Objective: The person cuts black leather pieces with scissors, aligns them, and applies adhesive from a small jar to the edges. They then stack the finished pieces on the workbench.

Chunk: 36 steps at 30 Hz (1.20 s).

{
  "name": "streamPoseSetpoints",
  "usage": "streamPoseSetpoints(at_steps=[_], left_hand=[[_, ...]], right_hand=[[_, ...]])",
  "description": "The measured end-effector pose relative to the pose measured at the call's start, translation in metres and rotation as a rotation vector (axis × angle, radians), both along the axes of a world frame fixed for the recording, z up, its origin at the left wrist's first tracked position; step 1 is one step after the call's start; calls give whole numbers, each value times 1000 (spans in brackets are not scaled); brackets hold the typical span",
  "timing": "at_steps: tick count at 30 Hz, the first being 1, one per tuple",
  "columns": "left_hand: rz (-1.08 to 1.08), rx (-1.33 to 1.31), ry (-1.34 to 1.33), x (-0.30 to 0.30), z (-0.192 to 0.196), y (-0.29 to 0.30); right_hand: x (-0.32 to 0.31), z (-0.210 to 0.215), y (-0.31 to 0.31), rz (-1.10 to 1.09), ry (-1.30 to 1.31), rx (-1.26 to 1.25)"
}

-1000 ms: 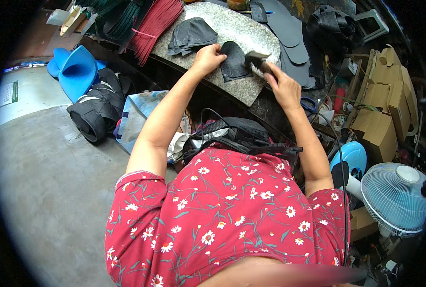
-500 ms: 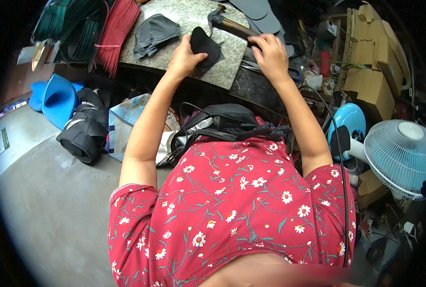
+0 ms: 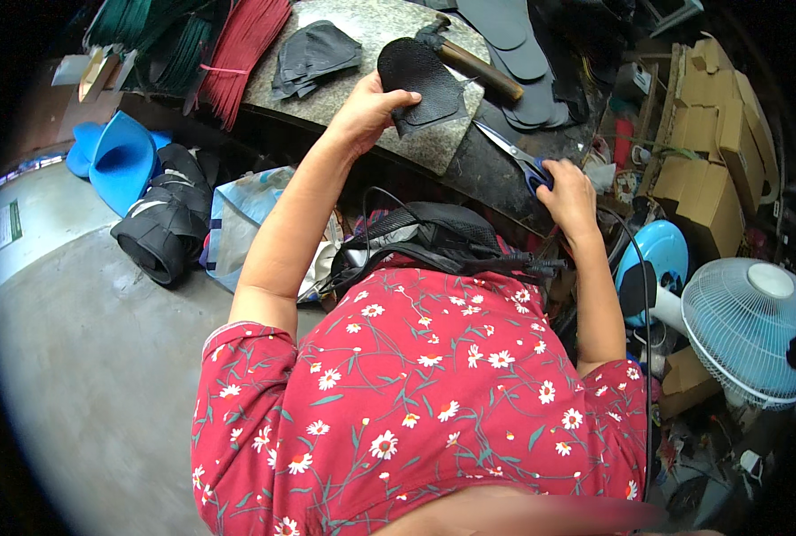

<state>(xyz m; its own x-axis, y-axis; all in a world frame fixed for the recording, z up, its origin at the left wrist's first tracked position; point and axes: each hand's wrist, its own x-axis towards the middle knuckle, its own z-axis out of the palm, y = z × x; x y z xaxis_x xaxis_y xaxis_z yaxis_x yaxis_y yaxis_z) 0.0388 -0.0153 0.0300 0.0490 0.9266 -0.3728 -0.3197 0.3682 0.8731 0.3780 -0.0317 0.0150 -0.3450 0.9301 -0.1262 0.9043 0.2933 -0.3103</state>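
Observation:
My left hand (image 3: pixel 366 116) pinches a black leather piece (image 3: pixel 418 79) between thumb and fingers. The piece has a rounded far end and ragged edges at the near corner, and it is held over the front of a speckled stone slab (image 3: pixel 407 154). My right hand (image 3: pixel 570 198) is closed at the blue handles of a pair of scissors (image 3: pixel 503 143). Their blades point away to the left along the dark bench top. A hammer (image 3: pixel 480 71) with a wooden handle lies on the slab, just beyond the leather piece. Neither hand touches it.
Stacked dark leather pieces (image 3: pixel 317 55) lie on the slab's left, beside bundled red strips (image 3: pixel 248 62). Grey sole shapes (image 3: pixel 527 67) cover the bench behind the scissors. Cardboard boxes (image 3: pixel 701 170) and a fan (image 3: pixel 741 330) stand to the right. A black bag (image 3: pixel 433 228) sits below the bench edge.
My right hand has let go of the hammer handle and moved right and nearer, onto the scissors' handles. My left hand has lifted the leather piece and turned its grained face into view.

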Motion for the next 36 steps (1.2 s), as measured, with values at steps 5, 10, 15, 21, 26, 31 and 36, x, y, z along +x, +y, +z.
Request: streamPoseSetpoints(at_steps=[5, 10, 15, 21, 26, 31, 36], left_hand=[[98, 48, -59, 1, 1, 0], [135, 102, 22, 5, 2, 4], [94, 115, 25, 14, 5, 5], [95, 129, 11, 21, 10, 5], [59, 126, 23, 18, 11, 6], [50, 131, 1, 18, 11, 7], [150, 60, -139, 17, 6, 10]], right_hand=[[8, 3, -1, -227, 265, -349], [3, 10, -3, -347, 690, -792], [-27, 26, -3, -280, 888, -877], [-48, 33, 3, -285, 910, -837], [-49, 38, 3, -234, 964, -814], [-50, 38, 5, -255, 939, -817], [-50, 33, 2, -341, 922, -827]])
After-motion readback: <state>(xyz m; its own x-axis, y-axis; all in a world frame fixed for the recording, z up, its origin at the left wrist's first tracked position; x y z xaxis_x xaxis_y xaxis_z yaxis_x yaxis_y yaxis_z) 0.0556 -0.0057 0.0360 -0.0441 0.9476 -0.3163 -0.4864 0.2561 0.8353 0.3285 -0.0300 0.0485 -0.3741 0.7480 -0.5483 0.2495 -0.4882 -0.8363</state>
